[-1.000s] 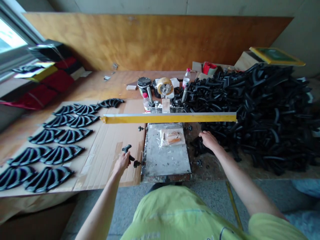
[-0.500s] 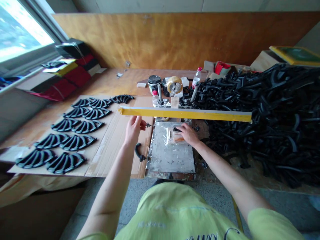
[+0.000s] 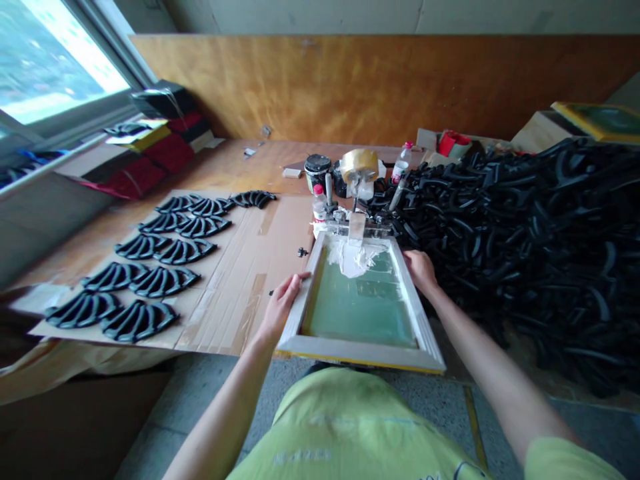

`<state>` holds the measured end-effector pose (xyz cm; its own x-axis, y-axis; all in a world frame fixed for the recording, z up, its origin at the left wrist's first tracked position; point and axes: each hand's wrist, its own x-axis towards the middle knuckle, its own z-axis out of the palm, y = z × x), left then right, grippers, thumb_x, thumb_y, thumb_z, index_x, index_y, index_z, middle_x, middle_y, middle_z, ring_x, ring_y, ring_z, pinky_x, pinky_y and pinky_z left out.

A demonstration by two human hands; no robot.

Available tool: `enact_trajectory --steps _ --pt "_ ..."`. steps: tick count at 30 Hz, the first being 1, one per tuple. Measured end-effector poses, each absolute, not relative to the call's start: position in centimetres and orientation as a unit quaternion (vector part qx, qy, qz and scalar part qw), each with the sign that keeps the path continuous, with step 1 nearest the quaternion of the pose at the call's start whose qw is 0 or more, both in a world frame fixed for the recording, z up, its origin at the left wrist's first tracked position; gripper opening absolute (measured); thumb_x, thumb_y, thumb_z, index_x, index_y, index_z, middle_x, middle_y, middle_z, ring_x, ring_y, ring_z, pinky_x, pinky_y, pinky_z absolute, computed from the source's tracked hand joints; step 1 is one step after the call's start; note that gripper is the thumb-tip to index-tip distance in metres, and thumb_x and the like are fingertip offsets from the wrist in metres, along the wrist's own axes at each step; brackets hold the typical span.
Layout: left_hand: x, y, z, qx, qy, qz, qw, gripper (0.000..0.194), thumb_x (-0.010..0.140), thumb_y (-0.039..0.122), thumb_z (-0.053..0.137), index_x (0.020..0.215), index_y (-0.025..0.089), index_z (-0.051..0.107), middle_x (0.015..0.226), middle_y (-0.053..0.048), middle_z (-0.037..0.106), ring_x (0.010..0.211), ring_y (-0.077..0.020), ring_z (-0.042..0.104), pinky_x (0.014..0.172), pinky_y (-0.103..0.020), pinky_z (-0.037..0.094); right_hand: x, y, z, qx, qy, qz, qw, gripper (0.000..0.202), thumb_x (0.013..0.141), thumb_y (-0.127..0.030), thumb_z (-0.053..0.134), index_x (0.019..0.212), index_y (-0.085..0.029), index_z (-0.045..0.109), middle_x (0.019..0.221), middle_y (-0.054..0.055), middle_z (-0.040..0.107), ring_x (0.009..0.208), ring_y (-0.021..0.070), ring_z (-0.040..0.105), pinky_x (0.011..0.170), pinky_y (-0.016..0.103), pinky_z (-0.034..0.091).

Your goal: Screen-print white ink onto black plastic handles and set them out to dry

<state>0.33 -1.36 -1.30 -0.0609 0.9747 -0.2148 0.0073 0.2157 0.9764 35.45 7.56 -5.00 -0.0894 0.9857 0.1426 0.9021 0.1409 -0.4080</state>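
Observation:
A screen printing frame (image 3: 350,348) with a pale rim lies lowered in front of me, hinged at its far end. Its green mesh (image 3: 357,310) carries a smear of white paste (image 3: 354,259) near the far side. On the frame's left edge, my left hand (image 3: 284,301) is closed, thumb on top. My right hand (image 3: 421,270) is closed at the right edge, its fingertips partly hidden by the rim. The metal plate beneath the frame is covered from sight. A small black piece (image 3: 303,252) sits left of the frame on the cardboard (image 3: 240,267).
Curved black parts (image 3: 165,281) lie in fanned rows on the cardboard at left. A large heap of black parts (image 3: 525,233) fills the right side. Behind the frame stand a black tub (image 3: 318,175), a tape roll (image 3: 359,165) and bottles (image 3: 401,163). A wooden board (image 3: 350,87) rises behind.
The raised frame has swung down flat over the plate. My right hand has left the black part on the plate for the frame's right edge; my left hand has moved down to the left edge.

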Motion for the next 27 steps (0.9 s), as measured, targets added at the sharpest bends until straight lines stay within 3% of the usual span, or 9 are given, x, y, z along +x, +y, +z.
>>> enact_trajectory --steps 3,5,7,9,12,18,22,27 --pt "0.2 -2.9 -5.6 0.421 0.588 0.41 0.556 0.068 0.075 0.06 0.064 0.129 0.019 0.059 0.084 -0.003 0.068 0.067 -0.0142 0.059 0.057 -0.022 0.046 33.9 10.0 -3.3 -0.618 -0.736 0.034 0.275 0.041 0.088 -0.022 0.052 0.128 -0.014 0.058 0.126 0.016 0.058 0.113 0.0273 0.055 0.098 0.043 0.042" --pt "0.4 -3.0 -8.1 0.411 0.599 0.402 0.557 0.077 0.074 0.058 0.065 0.14 0.021 0.049 0.08 -0.001 0.066 0.063 -0.0129 0.058 0.055 -0.022 0.045 30.7 11.6 -2.4 -0.555 -0.782 0.0 0.284 0.052 0.083 -0.023 0.063 0.133 -0.016 0.052 0.134 0.015 0.051 0.12 0.0274 0.049 0.102 0.042 0.04" --pt "0.5 -2.9 -9.8 0.407 0.606 0.398 0.555 0.079 0.075 0.058 0.065 0.142 0.022 0.045 0.079 0.0 0.065 0.062 -0.0124 0.058 0.055 -0.021 0.045 27.2 12.8 -2.0 -0.522 -0.823 0.004 0.222 0.045 0.081 -0.02 0.065 0.125 -0.014 0.056 0.125 0.015 0.057 0.115 0.0275 0.051 0.097 0.039 0.042" --pt "0.5 -2.7 -10.7 0.404 0.605 0.395 0.561 0.077 0.076 0.058 0.064 0.142 0.021 0.046 0.083 -0.002 0.067 0.066 -0.013 0.06 0.058 -0.022 0.046 24.8 13.0 -2.2 -0.525 -0.839 0.028 0.142 0.025 0.083 -0.015 0.061 0.108 -0.013 0.062 0.106 0.013 0.064 0.102 0.026 0.055 0.089 0.036 0.043" --pt "0.4 -2.6 -11.0 0.396 0.605 0.392 0.569 0.076 0.077 0.058 0.063 0.141 0.02 0.047 0.086 -0.003 0.068 0.07 -0.0144 0.062 0.061 -0.023 0.047 24.4 11.3 -3.0 -0.502 -0.86 0.045 0.079 0.013 0.085 -0.01 0.053 0.091 -0.014 0.063 0.091 0.012 0.065 0.092 0.0235 0.056 0.082 0.032 0.042" --pt "0.6 -2.8 -10.7 0.382 0.606 0.397 0.574 0.076 0.075 0.058 0.065 0.139 0.019 0.049 0.089 -0.005 0.069 0.073 -0.016 0.063 0.063 -0.023 0.048 28.9 7.6 -2.7 -0.304 -0.944 0.1 0.08 0.023 0.078 -0.002 0.05 0.086 -0.017 0.065 0.085 0.006 0.065 0.089 0.0199 0.055 0.074 0.027 0.039" --pt "0.6 -2.8 -10.4 0.385 0.603 0.4 0.572 0.076 0.076 0.058 0.064 0.139 0.018 0.049 0.089 -0.006 0.069 0.075 -0.0163 0.063 0.063 -0.024 0.049 28.3 8.3 -2.4 -0.346 -0.927 0.108 0.096 0.018 0.079 -0.007 0.053 0.082 -0.019 0.066 0.082 0.004 0.065 0.085 0.0195 0.056 0.07 0.028 0.039" --pt "0.5 -2.8 -10.4 0.377 0.591 0.408 0.585 0.079 0.073 0.059 0.067 0.138 0.017 0.048 0.082 -0.004 0.068 0.066 -0.015 0.062 0.056 -0.023 0.047 27.5 6.3 -4.5 -0.357 -0.917 0.076 0.16 0.03 0.081 -0.003 0.047 0.099 -0.016 0.067 0.097 0.009 0.067 0.098 0.0228 0.054 0.083 0.033 0.043"
